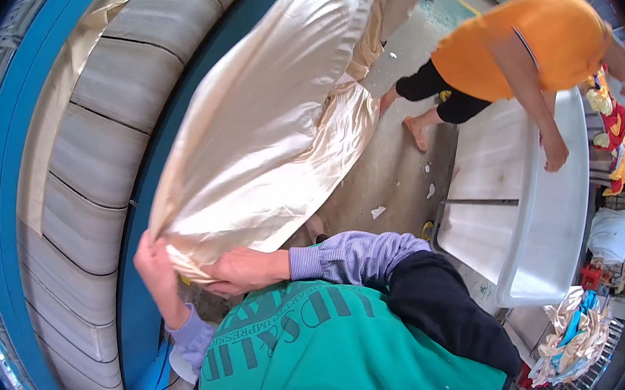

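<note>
A large cream satin cloth (258, 128) hangs in front of me, stretching from my hands up to the top of the view. My left hand (157, 261) is closed on its near left corner, beside the blue edge of the machine. My right hand (244, 270) grips the same gathered edge, a little to the right and close to my green apron (357, 352). Soft folds run along the cloth's length, and its lower part shines. What lies behind the cloth is hidden.
Left of me runs a machine with wide pale belts (95, 164) and a blue frame (7, 132); a cream strip lies along it. A person in an orange shirt (526, 42) stands beside a white tub cart (544, 242). Crumpled cloths (572, 336) lie on a metal rack at right.
</note>
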